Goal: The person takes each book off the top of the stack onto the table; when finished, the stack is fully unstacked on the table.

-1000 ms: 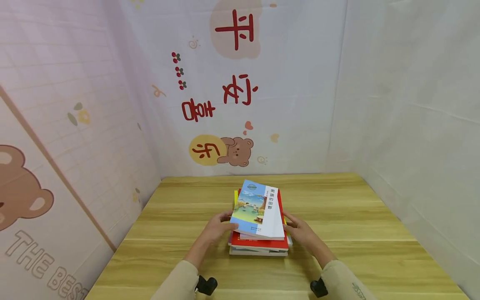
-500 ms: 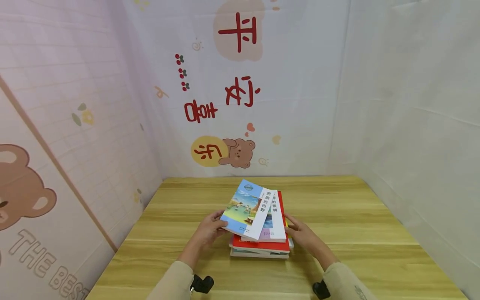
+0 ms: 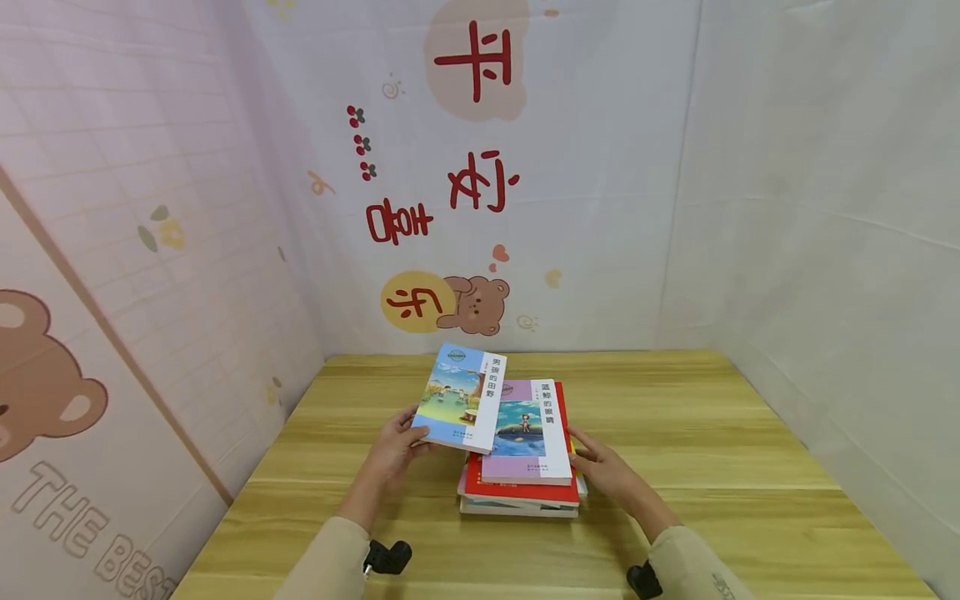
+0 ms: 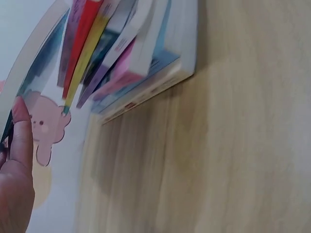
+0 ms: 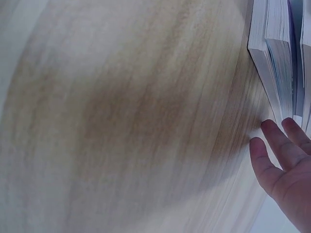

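A blue-and-white paperback book [image 3: 453,398] with a countryside picture is pinched at its lower left by my left hand [image 3: 393,443]. It is lifted to the left of the stack and overlaps it in the head view. In the left wrist view the thumb [image 4: 20,141] lies along the raised book's face. Uppermost on the stack is a pink-and-white book [image 3: 521,432] with a sea picture, above a red book [image 3: 521,492] and others. My right hand [image 3: 609,475] is at the stack's right side, its fingers extended toward the page edges [image 5: 277,73] in the right wrist view.
The stack stands mid-table on a wood-grain tabletop [image 3: 712,500], its books unevenly aligned. White printed cloth [image 3: 600,208] hangs behind the table and at both sides. Black wrist mounts [image 3: 390,557] sit at both sleeves.
My left hand has carried the blue-and-white book from the stack's top up and leftward, uncovering the pink-and-white book. The right hand has stayed nearly still beside the stack.
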Demonstrator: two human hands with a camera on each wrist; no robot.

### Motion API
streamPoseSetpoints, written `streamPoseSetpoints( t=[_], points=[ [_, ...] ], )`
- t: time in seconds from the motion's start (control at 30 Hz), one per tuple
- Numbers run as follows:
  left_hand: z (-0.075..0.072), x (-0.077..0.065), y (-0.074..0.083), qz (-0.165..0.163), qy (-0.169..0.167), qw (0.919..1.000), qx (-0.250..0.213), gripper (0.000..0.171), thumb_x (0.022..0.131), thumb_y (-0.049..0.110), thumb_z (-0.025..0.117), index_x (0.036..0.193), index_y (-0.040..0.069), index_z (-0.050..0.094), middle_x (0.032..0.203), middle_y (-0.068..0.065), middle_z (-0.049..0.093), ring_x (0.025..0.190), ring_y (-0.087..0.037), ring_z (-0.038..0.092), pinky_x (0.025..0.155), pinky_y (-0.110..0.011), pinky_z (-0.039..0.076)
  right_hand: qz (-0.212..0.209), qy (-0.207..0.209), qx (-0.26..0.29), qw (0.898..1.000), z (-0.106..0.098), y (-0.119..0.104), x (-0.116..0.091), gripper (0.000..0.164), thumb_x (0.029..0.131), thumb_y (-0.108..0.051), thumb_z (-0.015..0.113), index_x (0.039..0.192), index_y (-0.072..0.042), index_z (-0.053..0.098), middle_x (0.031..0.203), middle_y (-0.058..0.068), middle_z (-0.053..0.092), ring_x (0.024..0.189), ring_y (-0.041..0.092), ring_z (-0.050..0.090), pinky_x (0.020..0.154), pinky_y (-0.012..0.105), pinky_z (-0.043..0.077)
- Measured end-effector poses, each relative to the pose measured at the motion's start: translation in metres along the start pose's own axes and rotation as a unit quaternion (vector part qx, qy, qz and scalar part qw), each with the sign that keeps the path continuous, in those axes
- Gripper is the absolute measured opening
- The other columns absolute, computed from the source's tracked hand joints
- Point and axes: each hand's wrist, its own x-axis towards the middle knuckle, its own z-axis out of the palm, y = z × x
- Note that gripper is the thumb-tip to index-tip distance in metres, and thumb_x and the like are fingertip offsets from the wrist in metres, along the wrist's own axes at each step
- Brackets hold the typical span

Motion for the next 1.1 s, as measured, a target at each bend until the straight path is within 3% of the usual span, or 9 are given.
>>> streamPoseSetpoints(
  t=[0.33,0.4,0.53,0.63,0.8,0.9,1.1],
  points=[
    [-0.040,0.016,0.028,-0.008,0.023,0.9997,-0.003,0.064,0.102,-0.004,0.047,0.156,-0.003,0.013,0.151,-0.028,0.029,0.090,-0.008,0.065,0.084,-0.026,0.056,0.003,0.006,-0.008,1.000,-0.002,0.000,0.005,0.061,0.101,-0.023,0.059,0.156,-0.017,0.034,0.149,0.028,0.040,0.136,0.048,0.038,0.105,0.066,0.033],
    [-0.052,0.020,0.034,-0.011,0.026,0.9996,0.003,0.064,0.103,-0.003,0.046,0.157,-0.003,0.011,0.154,-0.029,0.024,0.091,-0.007,0.064,0.090,-0.029,0.055,0.006,0.007,-0.008,1.000,-0.002,0.000,0.006,0.060,0.101,-0.022,0.058,0.156,-0.017,0.034,0.149,0.028,0.040,0.136,0.048,0.038,0.105,0.066,0.033],
    [-0.079,0.028,0.045,-0.016,0.029,0.9993,0.018,0.069,0.104,-0.003,0.043,0.157,0.000,0.000,0.163,-0.022,0.001,0.096,-0.005,0.059,0.104,-0.040,0.045,0.012,0.011,-0.005,1.000,0.000,0.001,0.008,0.059,0.101,-0.021,0.057,0.156,-0.019,0.035,0.149,0.028,0.041,0.136,0.048,0.037,0.105,0.066,0.033],
    [-0.099,0.032,0.050,-0.020,0.033,0.9989,0.026,0.072,0.104,-0.001,0.044,0.157,0.001,-0.004,0.163,-0.018,-0.008,0.096,-0.004,0.058,0.106,-0.040,0.044,0.013,0.013,0.000,1.000,0.002,0.002,0.010,0.059,0.101,-0.020,0.058,0.155,-0.020,0.036,0.147,0.028,0.042,0.135,0.047,0.038,0.106,0.066,0.033],
    [-0.133,0.038,0.046,-0.021,0.038,0.9986,0.031,0.071,0.104,0.002,0.045,0.156,-0.002,-0.003,0.160,-0.027,0.004,0.092,-0.004,0.062,0.094,-0.029,0.052,0.012,0.014,0.001,1.000,0.004,0.003,0.010,0.058,0.101,-0.021,0.059,0.155,-0.020,0.037,0.146,0.027,0.045,0.134,0.047,0.040,0.104,0.066,0.035],
    [-0.153,0.038,0.038,-0.027,0.050,0.9975,0.041,0.068,0.105,0.002,0.043,0.156,-0.005,-0.001,0.155,-0.033,0.010,0.087,-0.005,0.065,0.094,-0.029,0.052,0.017,0.014,-0.007,1.000,0.005,0.002,0.009,0.058,0.100,-0.023,0.059,0.154,-0.023,0.038,0.146,0.025,0.045,0.135,0.047,0.040,0.104,0.066,0.035],
    [-0.180,0.037,0.024,-0.071,0.070,0.9914,0.084,0.071,0.105,0.002,0.042,0.155,-0.002,-0.009,0.159,-0.025,-0.017,0.082,-0.009,0.068,0.095,-0.031,0.051,0.010,0.018,-0.016,1.000,0.000,0.000,0.007,0.057,0.101,-0.020,0.058,0.155,-0.021,0.038,0.148,0.024,0.043,0.135,0.047,0.040,0.104,0.065,0.036]
  ],
)
